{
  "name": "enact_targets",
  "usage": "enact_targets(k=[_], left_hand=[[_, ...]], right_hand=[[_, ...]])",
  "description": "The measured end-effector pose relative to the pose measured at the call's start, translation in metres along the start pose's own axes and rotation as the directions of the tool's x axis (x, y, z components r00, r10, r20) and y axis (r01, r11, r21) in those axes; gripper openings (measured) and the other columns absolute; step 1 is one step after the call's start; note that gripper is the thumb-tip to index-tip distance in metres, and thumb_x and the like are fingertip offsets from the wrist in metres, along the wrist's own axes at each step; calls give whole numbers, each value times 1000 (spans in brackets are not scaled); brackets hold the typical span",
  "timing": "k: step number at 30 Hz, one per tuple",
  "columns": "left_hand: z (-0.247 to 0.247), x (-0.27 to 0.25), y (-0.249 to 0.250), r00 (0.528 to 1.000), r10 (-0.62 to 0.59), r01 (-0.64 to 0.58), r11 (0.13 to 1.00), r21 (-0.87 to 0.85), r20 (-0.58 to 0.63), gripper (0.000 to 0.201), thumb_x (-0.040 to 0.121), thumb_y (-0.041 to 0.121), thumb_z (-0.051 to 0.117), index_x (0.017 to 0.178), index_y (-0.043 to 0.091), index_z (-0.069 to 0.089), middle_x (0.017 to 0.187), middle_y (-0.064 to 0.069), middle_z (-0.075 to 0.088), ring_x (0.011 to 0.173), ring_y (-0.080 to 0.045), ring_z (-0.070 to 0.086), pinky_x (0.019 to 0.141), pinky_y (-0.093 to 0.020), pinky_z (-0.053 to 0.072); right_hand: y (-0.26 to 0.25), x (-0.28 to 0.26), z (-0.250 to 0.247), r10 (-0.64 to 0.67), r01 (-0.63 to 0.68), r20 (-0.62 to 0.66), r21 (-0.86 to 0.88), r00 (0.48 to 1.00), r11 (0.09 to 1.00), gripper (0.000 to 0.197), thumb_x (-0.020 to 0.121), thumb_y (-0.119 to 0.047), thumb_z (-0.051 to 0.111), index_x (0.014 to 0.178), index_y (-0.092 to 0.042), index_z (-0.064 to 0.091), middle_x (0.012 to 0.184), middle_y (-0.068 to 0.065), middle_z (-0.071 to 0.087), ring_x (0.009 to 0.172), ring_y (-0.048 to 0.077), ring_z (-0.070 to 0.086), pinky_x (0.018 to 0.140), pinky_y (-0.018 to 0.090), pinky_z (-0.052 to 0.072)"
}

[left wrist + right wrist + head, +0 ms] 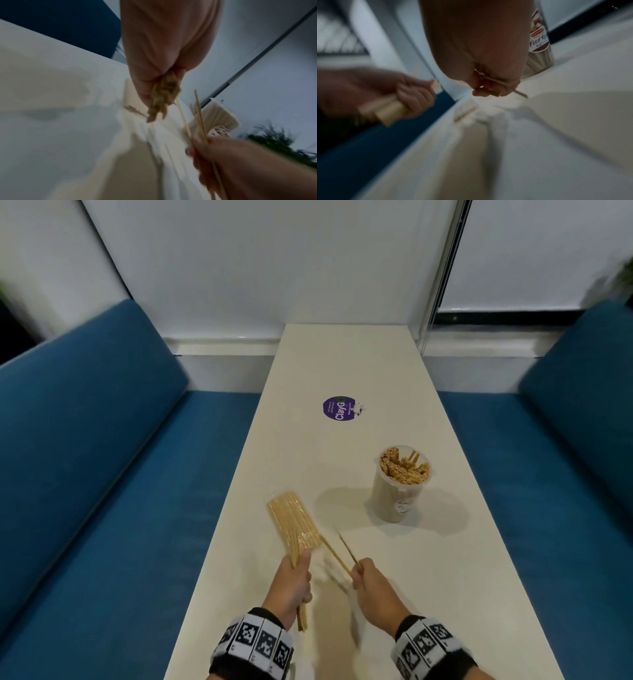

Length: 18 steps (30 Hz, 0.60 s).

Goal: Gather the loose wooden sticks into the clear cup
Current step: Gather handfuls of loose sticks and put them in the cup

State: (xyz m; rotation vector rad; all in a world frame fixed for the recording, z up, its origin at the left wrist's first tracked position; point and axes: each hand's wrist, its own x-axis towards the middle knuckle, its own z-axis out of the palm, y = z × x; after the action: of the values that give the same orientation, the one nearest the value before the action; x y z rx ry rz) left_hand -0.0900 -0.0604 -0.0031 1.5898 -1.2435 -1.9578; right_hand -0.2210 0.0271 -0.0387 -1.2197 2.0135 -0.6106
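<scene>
Head view: clear cup (400, 484) stood upright on the white table (342, 364), ahead and to the right of both hands, already packed w/ wooden sticks, so most of the job looked done. Left hand (291, 587) was wrapped round a bundle of sticks (293, 522) whose far end sat in a clear wrapper, angled away over the table edge; right hand (371, 583) pinched a few loose sticks (342, 553), held up off the table, well short of the cup. Remaining, by my read: those loose ones plus the bundle had yet to go in. A purple round sticker (340, 409) further up the table read "ClayG…", small print illegible. Left wrist view: blurry; left-hand fingers (145, 81) were closed on the stick ends (163, 97), and the right hand (231, 162) gripped thin sticks (199, 115) just beside; cup (217, 119) behind, label unreadable. Right wrist view: right fingers (488, 89) were curled on a thin stick (513, 89); left hand (412, 94) clutched the bundle (390, 112); cup (539, 51) bore a red/white label reading "Food R…", rest cut off.
</scene>
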Motion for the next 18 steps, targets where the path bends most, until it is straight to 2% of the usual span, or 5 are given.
enact_targets(k=[5, 8, 12, 15, 18], left_hand=[[27, -10, 14, 991, 136, -135, 988, 79, -9, 69, 82, 59, 53, 126, 7, 46, 106, -21, 63, 69, -19, 57, 63, -29, 51], [36, -13, 28, 970, 241, -234, 962, 137, -33, 60, 68, 68, 58, 100, 17, 54, 89, -2, 63, 72, -10, 55, 73, -30, 47], [36, -10, 42, 950, 294, -276, 948, 157, -105, 35, 90, 47, 51, 82, 13, 52, 81, -2, 60, 79, -17, 58, 76, -31, 45], [33, -9, 49, 937, 302, -294, 953, 71, -174, 44, 95, 47, 40, 81, 7, 54, 68, -5, 54, 69, -21, 54, 67, -32, 42], [31, -16, 56, 915, 343, -345, 938, 27, -215, 48, 92, 54, 38, 90, 10, 56, 70, -3, 56, 69, -20, 55, 63, -32, 42]], right_hand=[[-44, -10, -14, -88, 89, -17, 297, 996, 951, 16, 101, -14, 24, 91, -15, 37, 80, -5, 40, 69, 7, 37, 62, 14, 36], [-54, -11, -14, -151, 161, -64, 201, 987, 966, 15, 98, -11, 27, 105, -13, 41, 90, 2, 52, 80, 12, 51, 72, 21, 43], [-64, -18, -12, -276, 282, -125, 37, 953, 959, 16, 98, -18, 28, 101, -23, 42, 94, -1, 49, 90, 20, 45, 73, 25, 38], [-73, -19, -17, -284, 308, -166, 143, 944, 941, 18, 100, -28, 35, 109, -23, 50, 100, -5, 54, 94, 15, 48, 76, 21, 39], [-75, -20, -26, -80, 148, -193, 371, 978, 917, 26, 97, -33, 44, 119, -20, 51, 109, -6, 54, 97, 4, 52, 77, 11, 42]])
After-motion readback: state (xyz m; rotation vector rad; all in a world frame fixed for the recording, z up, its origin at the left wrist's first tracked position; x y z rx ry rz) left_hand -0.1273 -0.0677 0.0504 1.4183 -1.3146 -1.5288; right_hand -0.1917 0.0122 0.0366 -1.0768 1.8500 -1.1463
